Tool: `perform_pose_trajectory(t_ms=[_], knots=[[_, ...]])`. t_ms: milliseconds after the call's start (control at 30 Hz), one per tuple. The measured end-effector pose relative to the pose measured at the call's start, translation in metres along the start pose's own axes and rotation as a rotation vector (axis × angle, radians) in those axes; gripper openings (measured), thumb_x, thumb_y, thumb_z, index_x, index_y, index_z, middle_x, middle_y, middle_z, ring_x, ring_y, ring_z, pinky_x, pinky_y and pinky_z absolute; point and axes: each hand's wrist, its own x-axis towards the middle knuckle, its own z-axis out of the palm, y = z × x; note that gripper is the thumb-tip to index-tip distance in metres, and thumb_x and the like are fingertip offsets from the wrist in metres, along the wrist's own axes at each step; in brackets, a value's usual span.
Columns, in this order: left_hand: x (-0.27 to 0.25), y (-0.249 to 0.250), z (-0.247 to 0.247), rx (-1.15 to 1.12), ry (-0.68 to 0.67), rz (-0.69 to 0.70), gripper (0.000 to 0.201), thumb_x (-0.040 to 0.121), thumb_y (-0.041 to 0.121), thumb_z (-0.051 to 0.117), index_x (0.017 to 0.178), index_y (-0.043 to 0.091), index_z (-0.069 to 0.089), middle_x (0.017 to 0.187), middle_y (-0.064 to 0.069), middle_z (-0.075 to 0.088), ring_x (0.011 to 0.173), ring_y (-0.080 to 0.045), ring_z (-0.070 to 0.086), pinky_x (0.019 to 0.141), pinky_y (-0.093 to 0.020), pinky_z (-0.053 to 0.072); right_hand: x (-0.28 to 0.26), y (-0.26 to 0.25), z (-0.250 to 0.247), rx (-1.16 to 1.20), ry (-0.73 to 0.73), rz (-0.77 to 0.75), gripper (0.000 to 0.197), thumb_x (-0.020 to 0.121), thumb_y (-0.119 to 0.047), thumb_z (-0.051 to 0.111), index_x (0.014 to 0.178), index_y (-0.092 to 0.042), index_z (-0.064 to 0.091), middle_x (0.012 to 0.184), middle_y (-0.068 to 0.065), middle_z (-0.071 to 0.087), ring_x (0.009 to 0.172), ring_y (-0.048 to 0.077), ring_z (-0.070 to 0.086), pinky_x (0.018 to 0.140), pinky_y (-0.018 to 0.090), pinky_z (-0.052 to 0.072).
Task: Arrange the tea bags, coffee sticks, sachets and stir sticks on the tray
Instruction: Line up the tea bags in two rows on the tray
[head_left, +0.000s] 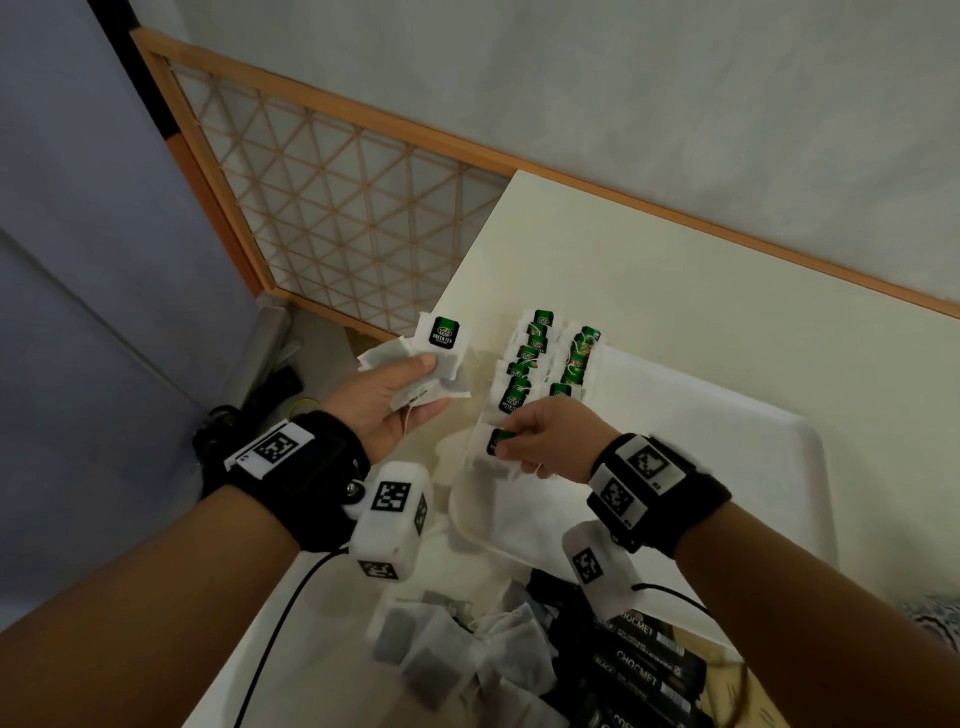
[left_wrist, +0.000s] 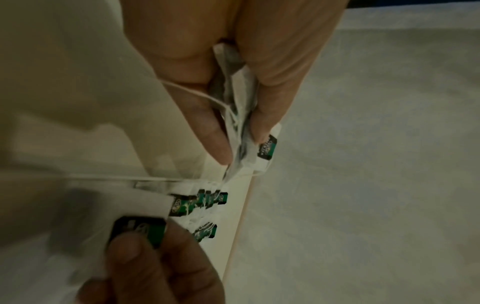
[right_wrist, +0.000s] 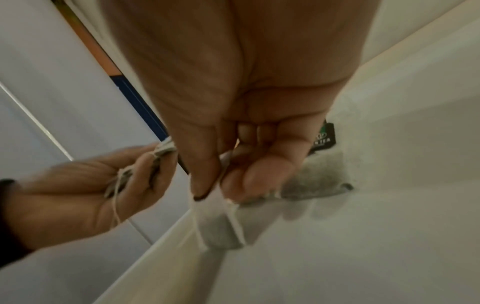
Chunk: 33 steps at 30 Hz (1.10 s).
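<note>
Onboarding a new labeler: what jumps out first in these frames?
Two rows of green-tagged tea bags overlap at the far left corner of the white tray. The right hand pinches one more green tea bag at the near end of the left row, while the left hand holds a small bunch of tea bags just left of the tray. Nearer the person, loose tea bags and black Chocmet coffee sticks lie in a heap.

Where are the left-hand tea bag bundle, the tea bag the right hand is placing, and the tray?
tea bag bundle (head_left: 445, 333): head view, on the top bag's green tag.
tea bag being placed (head_left: 500, 441): head view, on its green tag.
tray (head_left: 727, 441): head view, on bare white floor.
</note>
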Motion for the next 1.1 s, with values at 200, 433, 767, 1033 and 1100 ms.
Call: perform_pose_trajectory(t_ms=[200, 433, 767, 1033, 1100], knots=[[0.0, -0.005, 0.001, 0.008, -0.04, -0.025, 0.028, 0.088, 0.011, 0.061, 0.116, 0.006, 0.062, 0.105, -0.009, 0.069, 0.083, -0.015, 0.07, 0.056, -0.023, 0.057, 0.017, -0.002, -0.002, -0.026, 0.233, 0.036, 0.016, 0.08, -0.02, 0.072, 0.092, -0.024, 0.062, 0.076, -0.004, 0.058, 0.062, 0.012, 0.058, 0.05, 0.024, 0.051], [0.002, -0.013, 0.008, 0.013, -0.029, -0.033, 0.04, 0.085, 0.009, 0.064, 0.125, 0.005, 0.058, 0.105, -0.01, 0.069, 0.081, -0.017, 0.071, 0.054, -0.025, 0.056, 0.019, 0.005, -0.002, -0.057, 0.284, 0.022, 0.024, 0.078, -0.026, 0.074, 0.09, -0.027, 0.054, 0.08, 0.0, 0.061, 0.066, 0.014, 0.06, 0.051, 0.025, 0.048], [-0.005, -0.027, 0.029, 0.147, -0.233, -0.087, 0.046, 0.076, 0.013, 0.069, 0.119, 0.001, 0.061, 0.113, -0.019, 0.067, 0.095, -0.03, 0.069, 0.071, -0.037, 0.059, -0.011, -0.01, -0.02, 0.397, 0.329, -0.08, 0.018, 0.089, -0.039, 0.06, 0.084, -0.024, 0.066, 0.075, -0.006, 0.065, 0.061, 0.006, 0.06, 0.052, 0.021, 0.048], [-0.006, -0.031, 0.028, 0.144, -0.276, -0.156, 0.05, 0.071, -0.004, 0.067, 0.121, 0.0, 0.058, 0.121, -0.028, 0.061, 0.105, -0.04, 0.062, 0.081, -0.051, 0.055, -0.029, 0.012, -0.037, 0.543, 0.349, -0.045, 0.008, 0.084, -0.012, 0.07, 0.08, -0.02, 0.071, 0.067, -0.001, 0.065, 0.056, 0.013, 0.056, 0.054, 0.02, 0.054], [-0.004, -0.027, 0.025, 0.11, -0.207, -0.141, 0.044, 0.072, -0.006, 0.065, 0.114, 0.007, 0.06, 0.115, -0.023, 0.064, 0.098, -0.036, 0.066, 0.068, -0.043, 0.06, -0.032, 0.02, -0.039, 0.484, 0.304, -0.003, 0.005, 0.083, -0.013, 0.07, 0.088, -0.015, 0.071, 0.066, -0.001, 0.066, 0.054, 0.011, 0.058, 0.054, 0.019, 0.054]])
